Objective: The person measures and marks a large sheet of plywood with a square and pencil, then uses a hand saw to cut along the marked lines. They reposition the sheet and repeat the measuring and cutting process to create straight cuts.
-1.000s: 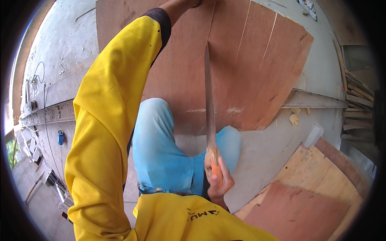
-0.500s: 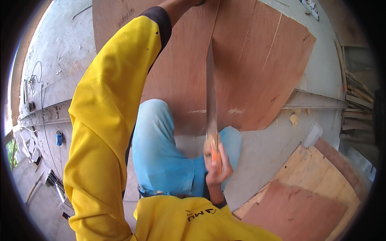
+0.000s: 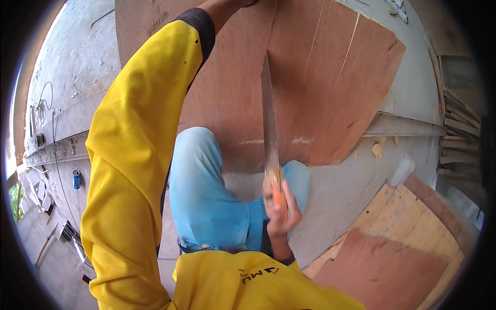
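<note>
My right hand (image 3: 285, 216) is closed round the wooden handle of a handsaw (image 3: 269, 124), low in front of my body. An orange patch shows on the handle beside my fingers. The long blade points away from me and meets a reddish-brown plywood sheet (image 3: 320, 119), where a straight cut line runs on from it toward the top edge. My left arm, in a yellow sleeve (image 3: 139, 129), reaches forward over the sheet's left part. Its wrist leaves the picture at the top, so the left hand is hidden.
My knee in blue trousers (image 3: 199, 150) sits against the sheet's near edge. Plywood offcuts (image 3: 382, 268) lie at lower right, with wood strips (image 3: 460, 124) stacked at far right. A blue can (image 3: 76, 179) and a cable (image 3: 56, 150) are on the left.
The saw's handle and my right hand have shifted very slightly, and the blade slants a little more. My left arm and the sheet appear slightly farther left in view.
</note>
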Demonstrator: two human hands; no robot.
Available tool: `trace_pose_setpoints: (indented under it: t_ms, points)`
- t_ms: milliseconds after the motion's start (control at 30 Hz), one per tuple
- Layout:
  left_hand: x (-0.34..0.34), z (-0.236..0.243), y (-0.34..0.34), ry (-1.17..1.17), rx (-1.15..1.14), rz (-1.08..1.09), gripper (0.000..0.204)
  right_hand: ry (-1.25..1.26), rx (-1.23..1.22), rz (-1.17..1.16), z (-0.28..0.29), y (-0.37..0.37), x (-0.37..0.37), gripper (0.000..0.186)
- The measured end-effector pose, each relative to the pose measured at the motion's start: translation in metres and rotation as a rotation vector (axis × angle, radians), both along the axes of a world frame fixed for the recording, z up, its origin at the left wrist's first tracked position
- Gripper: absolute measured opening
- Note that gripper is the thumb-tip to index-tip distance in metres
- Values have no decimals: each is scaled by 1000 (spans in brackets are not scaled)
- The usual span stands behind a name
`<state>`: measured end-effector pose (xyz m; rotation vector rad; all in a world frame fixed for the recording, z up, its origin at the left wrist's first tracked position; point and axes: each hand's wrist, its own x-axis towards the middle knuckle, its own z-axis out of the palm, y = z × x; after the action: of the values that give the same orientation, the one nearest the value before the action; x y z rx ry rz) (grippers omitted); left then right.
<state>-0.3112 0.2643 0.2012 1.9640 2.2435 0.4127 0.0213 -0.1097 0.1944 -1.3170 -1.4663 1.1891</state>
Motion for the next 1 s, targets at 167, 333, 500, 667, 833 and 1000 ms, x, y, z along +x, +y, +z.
trace_pose_setpoints:
  t_ms: [167, 333, 500, 667, 833, 1000]
  points:
    - [-10, -10, 9, 13, 6, -30, 42, -35, 177, -54, -63, 66, -44, 58]
    - [-6, 6, 0, 1, -76, 4, 41, -88, 110, 49, -14, 6, -3, 52]
    - [-31, -35, 10, -21, 133, -84, 46, -94, 110, 17, -6, 19, 1, 50]
    - [-29, -24, 14, -63, 99, -109, 44, 67, 67, 24, -56, 57, -17, 50]
    - [-32, -22, 1, -125, 71, -117, 43, 53, 21, 55, 23, 16, 14, 51]
    - [-18, -9, -5, -59, 22, -91, 41, -115, -33, 25, 101, -50, 107, 56]
